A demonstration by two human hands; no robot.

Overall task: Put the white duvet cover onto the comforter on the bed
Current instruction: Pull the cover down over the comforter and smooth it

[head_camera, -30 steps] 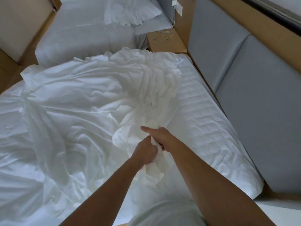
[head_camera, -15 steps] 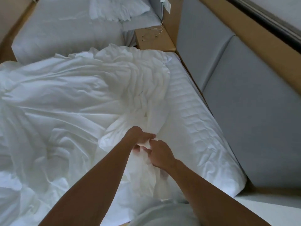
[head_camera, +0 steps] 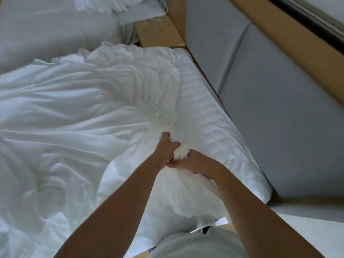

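The white duvet cover [head_camera: 83, 112] lay in a crumpled, deeply creased heap across most of the bed, spreading from the left edge of the view to the middle, with its folds drawn together into a tight gather near the bed's right side. At that gather a small puffy wad of white cloth [head_camera: 181, 151] stuck up between the two hands; whether it belonged to the cover or to the comforter could not be told, since all the white layers looked alike. The left hand [head_camera: 166, 148] was curled round the bunched fabric on the far side of the wad, knuckles up. The right hand [head_camera: 192, 162] gripped the cloth just beside it on the near side, thumb and fingers closed on the material, and the two hands were touching or nearly so. Both bare forearms reached in from the bottom of the view, over more white cloth hanging toward the person's pale shirt [head_camera: 195, 244]. To the right of the heap a strip of quilted, striped mattress [head_camera: 214, 127] lay uncovered, running along the grey padded headboard [head_camera: 279, 108] in its wooden frame. Beyond the heap stood a wooden nightstand [head_camera: 160, 34] with a thin cord on top, and past it a second bed [head_camera: 46, 30] in white linen with a rumpled pillow [head_camera: 104, 5].
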